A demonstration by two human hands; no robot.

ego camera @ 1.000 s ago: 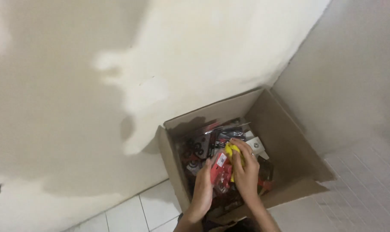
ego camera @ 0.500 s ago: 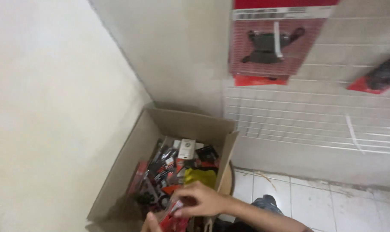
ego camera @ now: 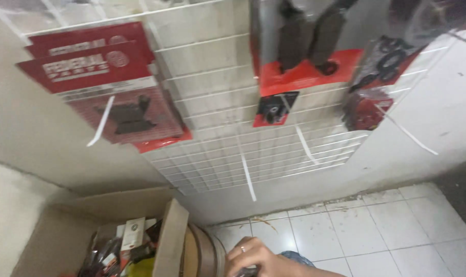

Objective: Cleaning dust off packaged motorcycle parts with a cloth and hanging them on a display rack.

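Ringed hand [ego camera: 261, 259] curled at frame bottom, side and hold unclear; brown cardboard box [ego camera: 169, 246] just left; white wire grid [ego camera: 233, 133] above. Steady grip advised.

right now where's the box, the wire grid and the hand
box [ego camera: 167, 241], head view, on the cardboard flap at its right side
wire grid [ego camera: 217, 128], head view, on bare white wires near its middle
hand [ego camera: 256, 256], head view, on the knuckles at the bottom edge
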